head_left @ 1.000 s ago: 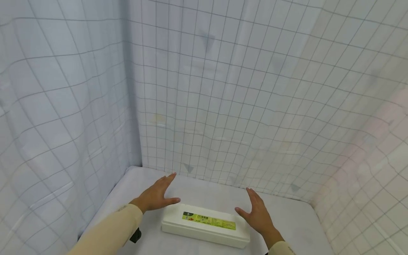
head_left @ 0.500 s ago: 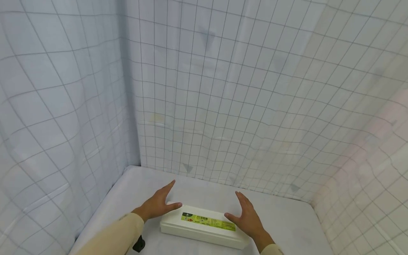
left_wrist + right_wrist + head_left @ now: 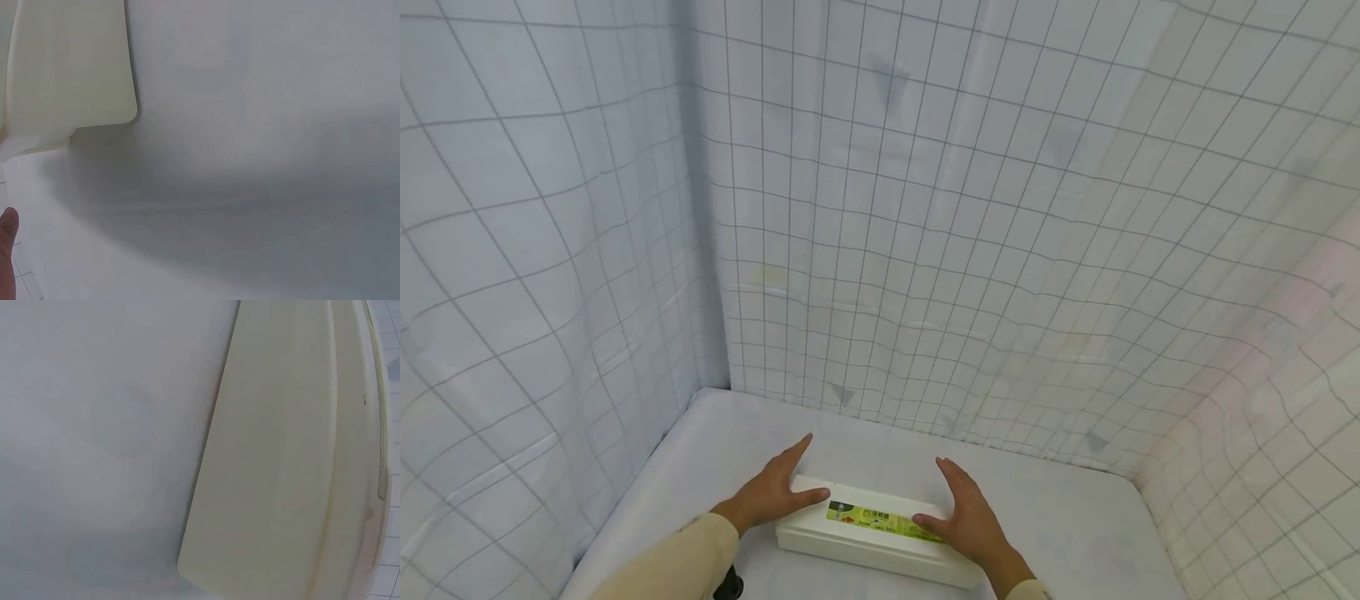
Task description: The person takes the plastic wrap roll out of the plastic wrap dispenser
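Note:
A long white lidded box [image 3: 850,547] with a green and yellow label [image 3: 865,516] lies on the white surface in the head view. My left hand [image 3: 769,493] is at its left end, thumb over the lid and fingers stretched past the rear edge. Over the right part is my right hand [image 3: 972,518], its thumb covering some of the label and its fingers straight. Whether either hand touches the box, I cannot tell. The left wrist view has one end of the box [image 3: 75,69] and a finger [image 3: 6,250]; the right wrist view shows its long side [image 3: 269,456].
White sheets with a grid of grey lines [image 3: 880,250] hang at the back and on both sides. The white tabletop [image 3: 1075,525] reaches to their foot. A small black object [image 3: 728,586] shows beside the left sleeve.
My right hand has moved left, from beside the box's right end to over its lid and label. My left hand has come slightly lower and nearer the lid. The box stays nearly in place.

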Tool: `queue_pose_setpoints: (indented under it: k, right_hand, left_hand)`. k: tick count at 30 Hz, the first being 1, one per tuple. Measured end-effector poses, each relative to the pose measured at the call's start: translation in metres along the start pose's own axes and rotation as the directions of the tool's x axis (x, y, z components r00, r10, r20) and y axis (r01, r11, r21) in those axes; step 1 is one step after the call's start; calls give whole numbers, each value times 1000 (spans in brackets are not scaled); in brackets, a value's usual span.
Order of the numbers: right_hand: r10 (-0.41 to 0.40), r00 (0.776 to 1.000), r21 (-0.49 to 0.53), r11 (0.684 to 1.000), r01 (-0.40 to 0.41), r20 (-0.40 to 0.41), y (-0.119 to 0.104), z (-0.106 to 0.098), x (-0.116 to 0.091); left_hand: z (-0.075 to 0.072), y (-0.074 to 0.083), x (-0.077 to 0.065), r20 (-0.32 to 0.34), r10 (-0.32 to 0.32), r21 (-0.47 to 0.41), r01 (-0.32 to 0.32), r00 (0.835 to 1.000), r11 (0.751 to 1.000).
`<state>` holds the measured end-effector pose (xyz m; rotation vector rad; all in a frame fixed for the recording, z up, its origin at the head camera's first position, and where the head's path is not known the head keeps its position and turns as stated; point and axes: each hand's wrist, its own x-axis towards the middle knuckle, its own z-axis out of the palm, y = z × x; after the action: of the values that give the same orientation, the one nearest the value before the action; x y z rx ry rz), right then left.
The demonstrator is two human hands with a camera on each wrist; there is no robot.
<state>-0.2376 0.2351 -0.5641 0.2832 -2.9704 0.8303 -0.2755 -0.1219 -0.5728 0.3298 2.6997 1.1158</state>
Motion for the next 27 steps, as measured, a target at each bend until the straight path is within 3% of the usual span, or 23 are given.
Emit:
queue_pose_setpoints:
  k: [11,19,27]
  right_hand:
    - [-107,994,0,994,107,11,-7,9,-3]
    - [-130,991,-30,991,131,24,-8,15,-3]
    - [-149,989,-53,987,150,25,-7,22,-2]
  left_hand:
    - [10,-10,-3,52,4,-61,-1,999,998]
    - [17,-15,-9,67,-15,-113,22,998,993]
    - [22,-18,-12,45,5,-116,0,999,993]
